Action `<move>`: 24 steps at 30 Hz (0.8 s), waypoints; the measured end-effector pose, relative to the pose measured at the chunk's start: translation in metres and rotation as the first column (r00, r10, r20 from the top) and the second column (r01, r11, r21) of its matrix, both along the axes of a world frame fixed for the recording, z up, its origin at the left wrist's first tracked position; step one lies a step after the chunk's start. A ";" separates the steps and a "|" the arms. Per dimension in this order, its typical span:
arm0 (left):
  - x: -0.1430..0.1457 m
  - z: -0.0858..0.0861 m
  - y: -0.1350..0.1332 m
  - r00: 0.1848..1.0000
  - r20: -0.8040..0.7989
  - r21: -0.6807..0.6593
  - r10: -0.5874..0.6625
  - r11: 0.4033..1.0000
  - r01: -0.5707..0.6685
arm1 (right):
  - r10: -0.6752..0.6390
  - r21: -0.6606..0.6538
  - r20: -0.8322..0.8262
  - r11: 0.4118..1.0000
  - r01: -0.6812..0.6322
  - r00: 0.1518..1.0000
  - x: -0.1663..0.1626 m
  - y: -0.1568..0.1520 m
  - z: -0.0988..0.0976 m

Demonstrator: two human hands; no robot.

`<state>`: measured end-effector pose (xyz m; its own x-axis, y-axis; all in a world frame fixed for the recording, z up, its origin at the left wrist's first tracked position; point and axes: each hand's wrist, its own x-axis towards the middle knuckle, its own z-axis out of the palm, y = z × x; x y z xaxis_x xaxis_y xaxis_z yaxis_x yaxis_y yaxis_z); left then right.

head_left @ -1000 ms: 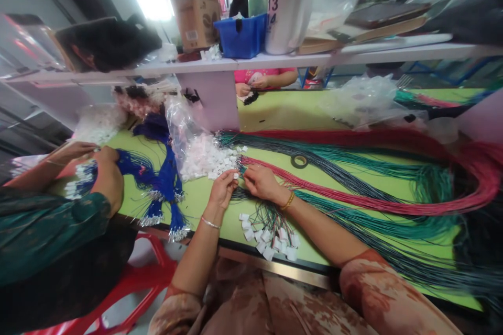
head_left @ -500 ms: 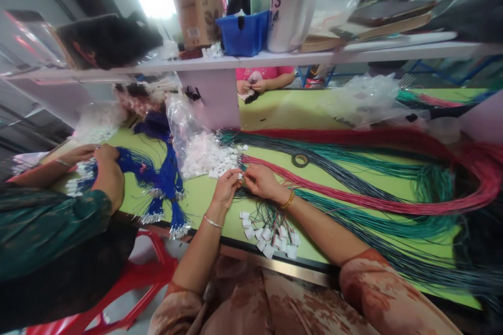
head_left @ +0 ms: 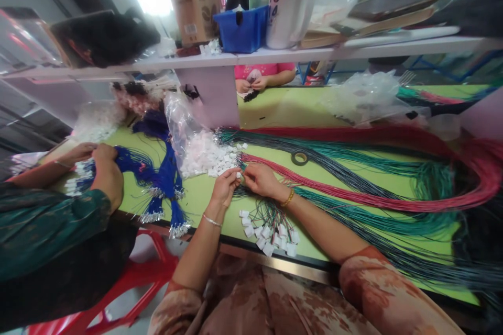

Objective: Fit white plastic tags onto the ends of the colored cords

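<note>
My left hand (head_left: 225,187) and my right hand (head_left: 259,179) meet fingertip to fingertip over the green table (head_left: 275,110). Both are pinched on small things between them: the left on a small white connector, the right on thin wire ends from the bundles. A heap of loose white connectors (head_left: 212,157) lies just beyond my left hand. Below my hands lies a bunch of wires with white connectors fitted (head_left: 271,235), near the table's front edge. Long red wires (head_left: 353,196), green wires (head_left: 393,220) and dark wires run off to the right.
A person in a green sleeve (head_left: 47,230) at the left handles blue wire bundles (head_left: 165,178). Another person's hands (head_left: 251,84) work across the table. A roll of tape (head_left: 299,158) lies mid-table. A shelf (head_left: 275,55) carries a blue bin (head_left: 241,31), a box and a jug.
My hands have drawn slightly closer together and stay pinched at the same spot. The person at the left shifted their hands a little on the blue bundles.
</note>
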<state>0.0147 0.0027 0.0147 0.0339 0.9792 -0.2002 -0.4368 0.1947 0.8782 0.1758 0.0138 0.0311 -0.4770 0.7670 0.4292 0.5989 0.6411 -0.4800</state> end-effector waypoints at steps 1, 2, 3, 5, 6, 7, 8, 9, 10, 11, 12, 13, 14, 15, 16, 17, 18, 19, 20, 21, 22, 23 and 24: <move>0.000 0.000 0.000 1.000 -0.002 0.005 -0.006 1.000 0.006 | -0.002 -0.014 -0.008 1.000 0.002 1.000 -0.001 -0.001 0.000; 0.001 -0.001 -0.001 1.000 -0.013 0.014 -0.010 1.000 0.010 | -0.010 -0.037 -0.017 0.999 0.009 1.000 -0.001 -0.001 0.000; 0.002 -0.002 -0.001 0.999 -0.034 0.030 -0.010 0.999 0.011 | -0.022 -0.064 -0.025 0.998 0.020 0.999 -0.002 -0.001 -0.001; 0.004 -0.004 -0.001 0.997 -0.075 0.057 -0.005 0.998 0.010 | -0.046 -0.131 -0.033 0.991 0.041 0.998 -0.002 0.000 -0.001; 0.004 -0.004 -0.001 0.997 -0.078 0.059 0.000 0.998 0.005 | -0.050 -0.162 -0.036 0.986 0.044 0.998 -0.002 0.001 -0.002; 0.004 -0.004 0.000 0.998 -0.066 0.048 0.005 0.999 -0.002 | -0.051 -0.178 -0.040 0.983 0.043 0.998 -0.002 0.002 -0.002; 0.004 -0.004 0.000 0.999 -0.042 0.026 0.009 1.000 -0.007 | -0.045 -0.169 -0.042 0.985 0.037 0.998 -0.001 0.002 -0.002; 0.002 -0.003 0.001 1.000 -0.015 -0.002 0.007 1.000 -0.007 | -0.032 -0.138 -0.037 0.990 0.026 0.999 0.000 0.003 -0.001; 0.001 -0.002 0.001 1.000 0.007 -0.026 0.001 1.000 -0.001 | -0.016 -0.091 -0.026 0.996 0.014 1.000 0.001 0.003 -0.001; 0.000 -0.001 0.001 1.000 0.020 -0.042 -0.009 0.999 0.010 | -0.002 -0.038 -0.009 0.999 0.002 1.000 0.002 0.003 -0.001; -0.002 0.000 0.002 0.999 0.027 -0.050 -0.022 0.998 0.024 | 0.009 0.006 0.007 1.000 -0.009 1.000 0.003 0.002 -0.001; -0.003 0.001 0.001 0.999 0.030 -0.050 -0.032 0.998 0.034 | 0.017 0.032 0.019 0.999 -0.018 1.000 0.004 0.002 -0.001; -0.003 0.002 0.001 0.999 0.034 -0.046 -0.039 0.998 0.040 | 0.020 0.042 0.023 0.999 -0.021 1.000 0.004 0.001 -0.001; -0.003 0.002 0.001 0.998 0.039 -0.040 -0.042 0.998 0.044 | 0.017 0.044 0.024 0.999 -0.018 1.000 0.004 0.000 -0.001; -0.003 0.002 0.000 0.998 0.043 -0.034 -0.045 0.998 0.046 | 0.014 0.047 0.026 0.999 -0.015 1.000 0.003 -0.001 -0.002; -0.002 0.002 0.000 0.998 0.045 -0.028 -0.047 0.998 0.048 | 0.014 0.052 0.034 0.998 -0.016 0.999 0.002 -0.001 -0.002; -0.001 0.001 -0.001 0.998 0.040 -0.023 -0.045 0.999 0.046 | 0.018 0.059 0.047 0.998 -0.021 0.999 0.001 -0.002 -0.003; 0.001 0.000 -0.001 0.999 0.025 -0.014 -0.040 0.999 0.041 | 0.021 0.060 0.062 0.998 -0.024 0.998 0.000 -0.002 -0.004; 0.002 -0.001 -0.002 0.999 -0.001 -0.001 -0.033 0.999 0.033 | 0.017 0.049 0.071 0.999 -0.020 0.997 -0.001 -0.003 -0.004; 0.004 -0.002 -0.002 0.999 -0.035 0.017 -0.023 1.000 0.024 | 0.004 0.023 0.070 1.000 -0.006 0.998 -0.002 -0.003 -0.004; 0.005 -0.003 -0.002 0.997 -0.071 0.036 -0.010 0.999 0.013 | -0.015 -0.018 0.060 1.000 0.016 0.998 -0.002 -0.002 -0.004; 0.006 -0.004 -0.002 0.995 -0.099 0.053 0.006 0.999 -0.001 | -0.031 -0.066 0.041 0.997 0.034 0.999 -0.002 -0.001 -0.004; 0.006 -0.004 -0.002 0.993 -0.114 0.063 0.024 0.998 -0.017 | -0.040 -0.111 0.016 0.993 0.042 0.999 -0.001 -0.001 -0.003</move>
<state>0.0212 0.0004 0.0103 -0.0060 0.9901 -0.1404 -0.3359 0.1303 0.9328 0.1750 0.0132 0.0279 -0.4496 0.8287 0.3333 0.6305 0.5587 -0.5387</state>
